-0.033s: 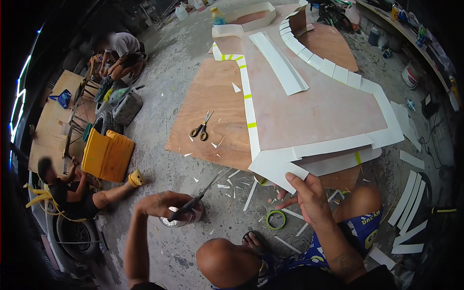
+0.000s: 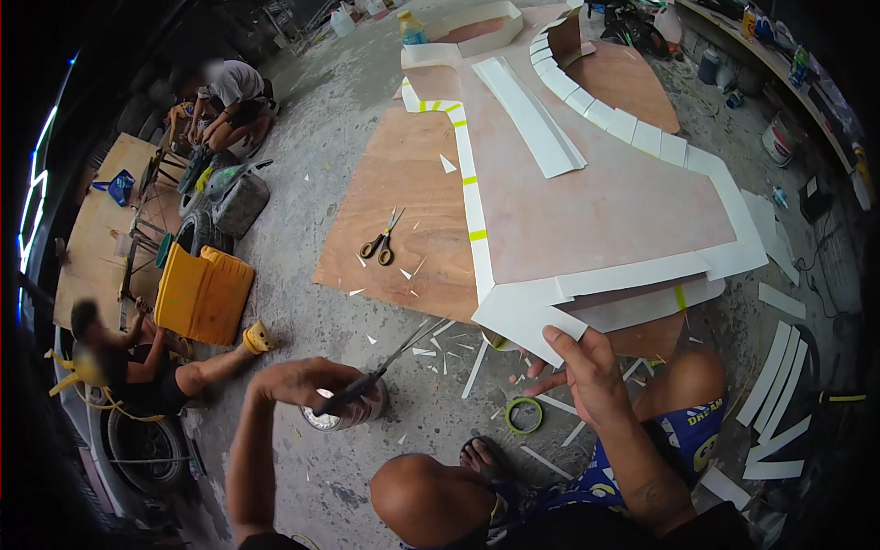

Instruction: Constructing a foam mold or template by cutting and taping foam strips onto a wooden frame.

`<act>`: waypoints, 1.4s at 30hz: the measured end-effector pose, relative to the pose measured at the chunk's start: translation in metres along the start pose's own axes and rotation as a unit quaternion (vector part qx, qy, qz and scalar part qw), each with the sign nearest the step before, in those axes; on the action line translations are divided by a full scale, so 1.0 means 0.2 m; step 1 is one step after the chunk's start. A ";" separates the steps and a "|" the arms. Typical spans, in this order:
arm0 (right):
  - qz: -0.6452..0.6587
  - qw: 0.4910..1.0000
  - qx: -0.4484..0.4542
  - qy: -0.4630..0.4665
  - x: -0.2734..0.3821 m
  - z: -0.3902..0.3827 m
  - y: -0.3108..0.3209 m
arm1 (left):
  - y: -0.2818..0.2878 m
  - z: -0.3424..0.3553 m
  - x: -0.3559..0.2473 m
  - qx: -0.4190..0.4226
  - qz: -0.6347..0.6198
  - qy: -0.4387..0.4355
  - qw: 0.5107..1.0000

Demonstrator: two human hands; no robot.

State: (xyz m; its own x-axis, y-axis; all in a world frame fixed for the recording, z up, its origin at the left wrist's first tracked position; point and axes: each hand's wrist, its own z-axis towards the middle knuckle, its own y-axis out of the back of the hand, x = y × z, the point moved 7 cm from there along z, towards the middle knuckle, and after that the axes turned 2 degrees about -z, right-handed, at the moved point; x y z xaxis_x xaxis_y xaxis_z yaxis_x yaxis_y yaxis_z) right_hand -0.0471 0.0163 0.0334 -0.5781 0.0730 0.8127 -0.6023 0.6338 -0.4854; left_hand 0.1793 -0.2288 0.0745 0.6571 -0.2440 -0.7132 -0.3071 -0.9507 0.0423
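My left hand (image 2: 310,379) is closed round the dark handles of scissors (image 2: 374,376), over an open metal can (image 2: 371,403) on the floor. The thin blades point up and right, toward the panel. Between thumb and fingers, my right hand (image 2: 587,371) pinches the free corner of a white card strip (image 2: 527,319). That strip lies along the near edge of a large, pinkish, shaped panel (image 2: 605,215). More white strips border the panel, some fixed with yellow-green tape. A row of white tabs follows its curved edge (image 2: 610,119).
Plywood (image 2: 403,174) under the panel carries a second pair of scissors (image 2: 383,240). A green tape roll (image 2: 510,423) and card scraps lie near my feet; white strips (image 2: 775,376) lie right. At left are a yellow container (image 2: 202,293), a seated person (image 2: 137,357) and a crouching person (image 2: 234,101).
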 end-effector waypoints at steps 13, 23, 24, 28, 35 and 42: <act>0.047 0.992 -0.105 -0.047 -0.06 -0.06 -0.01 | 0.31 0.09 -0.12 0.252 -0.006 0.123 0.960; 0.127 0.965 -0.227 -0.031 -0.08 -0.13 -0.09 | 0.34 0.18 -0.10 0.328 0.001 0.079 0.941; 0.128 0.963 -0.235 -0.032 -0.08 -0.14 -0.09 | 0.33 0.19 -0.10 0.340 0.015 0.079 0.937; 0.135 0.958 -0.251 -0.016 -0.05 -0.12 -0.13 | 0.32 0.25 -0.04 0.378 -0.005 0.065 0.923; 0.079 0.971 -0.226 -0.007 -0.06 -0.10 -0.15 | 0.25 0.36 -0.10 0.369 -0.041 0.071 0.926; 0.038 0.975 -0.220 -0.014 -0.07 -0.05 -0.16 | 0.24 0.47 -0.25 0.360 0.018 0.014 0.933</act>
State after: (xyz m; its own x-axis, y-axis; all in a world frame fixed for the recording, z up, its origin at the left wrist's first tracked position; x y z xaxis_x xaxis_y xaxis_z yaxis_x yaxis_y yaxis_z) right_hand -0.0139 0.0037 0.0407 -0.6305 0.1159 0.7675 -0.2656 0.8969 -0.3536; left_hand 0.0665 -0.2439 0.0463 0.6526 -0.2872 -0.7012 -0.7049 -0.5697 -0.4226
